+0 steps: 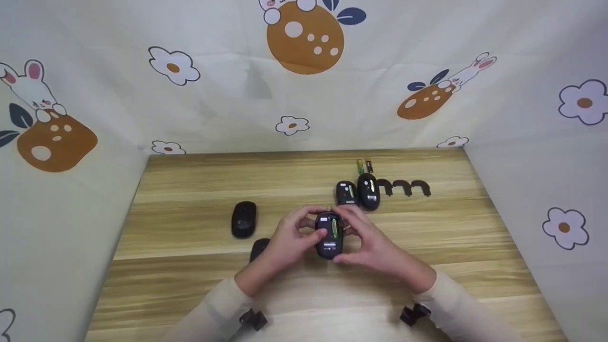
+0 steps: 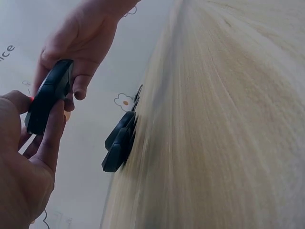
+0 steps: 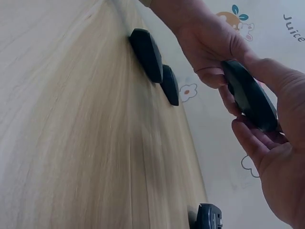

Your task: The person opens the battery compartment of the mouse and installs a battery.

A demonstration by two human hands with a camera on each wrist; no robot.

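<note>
Above the table, both hands hold a black computer mouse (image 1: pixel 327 247) with its underside up. A green battery (image 1: pixel 334 228) lies in its uncovered slot. My left hand (image 1: pixel 294 237) grips the left side, thumb on the underside. My right hand (image 1: pixel 377 242) holds the right side, fingers at the far end and thumb near the close end. In the left wrist view the mouse (image 2: pixel 47 102) stands edge-on between the hands, with a red glow by the left fingertip. The right wrist view shows the mouse (image 3: pixel 250 98) between the fingers of both hands.
Two upturned mice, a smaller one (image 1: pixel 345 192) and a longer one (image 1: pixel 368 192), lie at the back right. Beside them are three curved dark covers (image 1: pixel 402 186) and two loose batteries (image 1: pixel 365 166). Left of the hands sit another mouse (image 1: pixel 244 219) and one partly hidden (image 1: pixel 259 249).
</note>
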